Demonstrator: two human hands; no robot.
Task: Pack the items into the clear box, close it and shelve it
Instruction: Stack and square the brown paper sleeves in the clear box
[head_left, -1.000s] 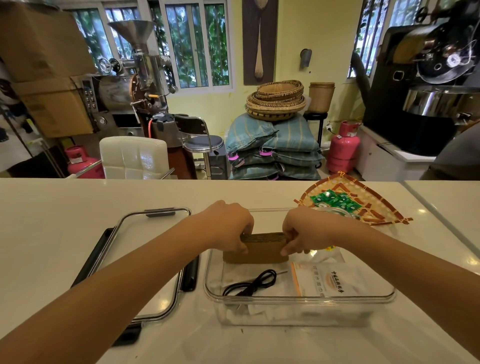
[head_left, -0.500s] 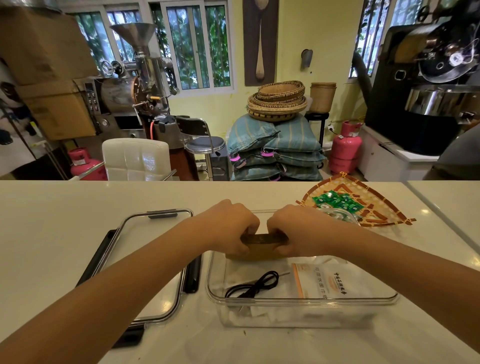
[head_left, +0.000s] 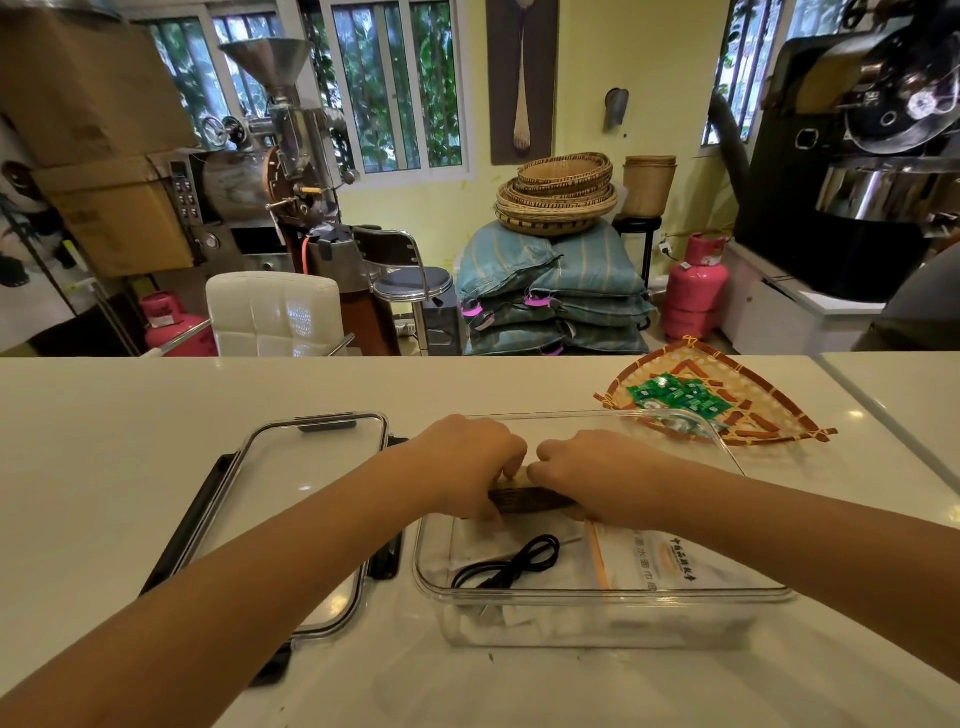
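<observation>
A clear plastic box (head_left: 602, 597) stands open on the white counter in front of me. Inside it lie a coiled black cable (head_left: 511, 564) and a white packet with orange print (head_left: 660, 561). My left hand (head_left: 470, 462) and my right hand (head_left: 597, 475) both grip a flat brown cardboard piece (head_left: 530, 501), folded down low over the box's far half; only its dark front edge shows between my fingers. The box's clear lid (head_left: 306, 499) with black latches lies flat on the counter just left of the box.
A woven bamboo tray (head_left: 758, 421) holding several green sachets (head_left: 675, 395) sits on the counter behind the box at the right. A counter seam runs along the far right. Beyond the counter are a white chair, roasting machines, stacked sacks and pink gas cylinders.
My hands have drawn closer together and pressed the brown cardboard piece lower, so much less of its face shows than a second ago.
</observation>
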